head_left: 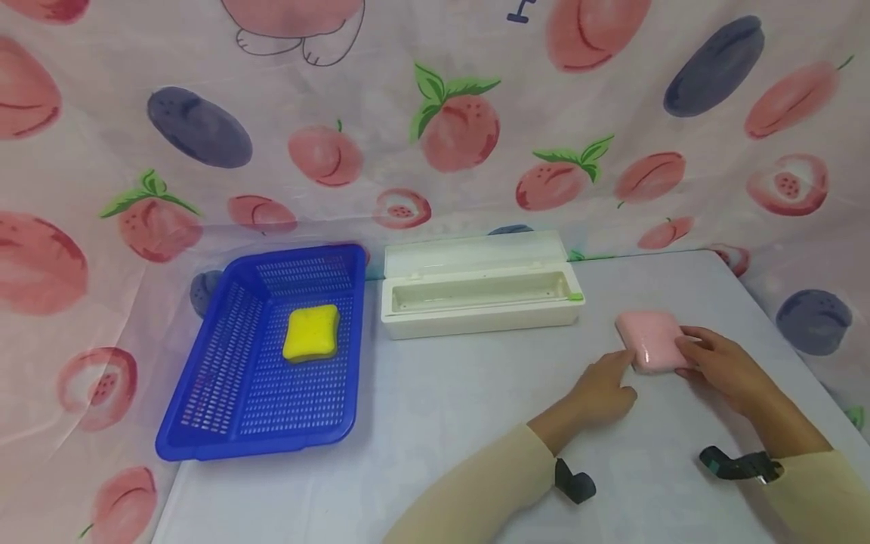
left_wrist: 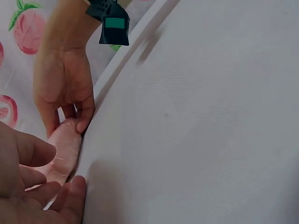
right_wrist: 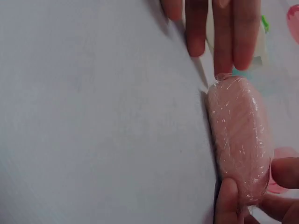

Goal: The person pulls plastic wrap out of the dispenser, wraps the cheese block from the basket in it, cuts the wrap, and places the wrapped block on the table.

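A pink sponge-like block [head_left: 649, 340] wrapped in clear film lies on the right part of the white-covered table. My right hand [head_left: 726, 368] pinches its right end, the thumb on one face and fingers on the other; the pinch also shows around the wrapped block [right_wrist: 240, 140] in the right wrist view. At the block's near left corner, a fingertip of my left hand [head_left: 601, 389] rests against the film. In the left wrist view the fingers of my left hand [left_wrist: 28, 177] are loosely bent, with the thumb apart from them.
A blue plastic basket [head_left: 356, 363] stands at the left with a yellow sponge [head_left: 311, 333] inside. Between basket and block, at the back, sits a long white box [head_left: 482, 317] with its lid raised. A fruit-print cloth [head_left: 326, 98] hangs behind the table.
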The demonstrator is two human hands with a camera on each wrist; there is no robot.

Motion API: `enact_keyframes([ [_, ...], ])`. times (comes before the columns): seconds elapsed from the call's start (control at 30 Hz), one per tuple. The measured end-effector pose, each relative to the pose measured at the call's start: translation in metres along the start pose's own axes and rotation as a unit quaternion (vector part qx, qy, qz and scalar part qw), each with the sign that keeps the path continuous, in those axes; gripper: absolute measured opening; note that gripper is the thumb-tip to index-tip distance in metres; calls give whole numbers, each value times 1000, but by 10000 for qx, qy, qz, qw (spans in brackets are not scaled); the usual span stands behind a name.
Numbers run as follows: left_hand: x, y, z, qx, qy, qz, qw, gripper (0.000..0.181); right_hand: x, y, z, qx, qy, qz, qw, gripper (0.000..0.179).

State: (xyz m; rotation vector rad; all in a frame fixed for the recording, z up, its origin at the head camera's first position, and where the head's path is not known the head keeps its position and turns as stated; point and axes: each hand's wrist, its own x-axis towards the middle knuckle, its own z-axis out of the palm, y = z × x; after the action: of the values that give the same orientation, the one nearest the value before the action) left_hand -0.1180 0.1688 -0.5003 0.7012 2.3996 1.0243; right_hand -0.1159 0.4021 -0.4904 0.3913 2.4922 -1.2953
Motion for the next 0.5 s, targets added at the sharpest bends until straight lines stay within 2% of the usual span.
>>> enact_keyframes([
  [0.13,-20,-6,-6,177,30,57,9998,61,-6,-6,2,-13,289,50,9996,85],
  [0.2,-36,-8,-15,381,14,38,9993,55,-11,-12,6,-269,786,-121,9965,81],
  [0.23,-44,-10,-20,465,13,48,9989,52,-13,-15,9,-458,1112,-332,9922,77],
  [0.3,-62,-12,-36,672,-5,75,9977,44,-18,-24,15,-870,1694,-684,9793,70],
  [0.37,-80,-15,-57,923,31,76,9957,37,-21,-37,24,-1244,2181,-1173,9608,63],
  [0.43,-97,-18,-82,1202,134,13,9927,34,-24,-54,32,-1451,2315,-1563,9492,59],
  [0.5,-112,-22,-109,1452,320,-94,9888,33,-24,-73,41,-1589,2217,-1877,9436,57],
])
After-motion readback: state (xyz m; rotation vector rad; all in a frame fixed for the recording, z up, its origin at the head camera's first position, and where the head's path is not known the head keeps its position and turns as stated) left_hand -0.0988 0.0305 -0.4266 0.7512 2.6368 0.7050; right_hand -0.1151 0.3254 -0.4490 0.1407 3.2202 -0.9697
